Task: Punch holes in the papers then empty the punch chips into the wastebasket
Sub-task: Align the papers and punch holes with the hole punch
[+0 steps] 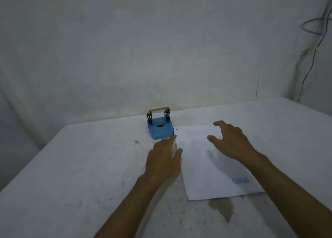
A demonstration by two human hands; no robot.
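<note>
The paper [212, 158] lies flat on the table [80, 165], long axis running away from the person. The punch [160, 128] sits just beyond its far-left corner, nearer the left hand [162, 163]. Both hands are open and empty; the right hand [231, 141] hovers over the paper.

The desk [80, 165] is white and scuffed, with dark specks and smudges over its top, and its far edge meets a pale wall. A blue hole punch [160, 128] with a cream lever stands near that far edge, lever raised. Just right of it lies a white paper [206, 169], turned at an angle, with blurred blue lettering near its front corner. A brownish stain [223, 208] marks the surface just in front of the paper.
</note>
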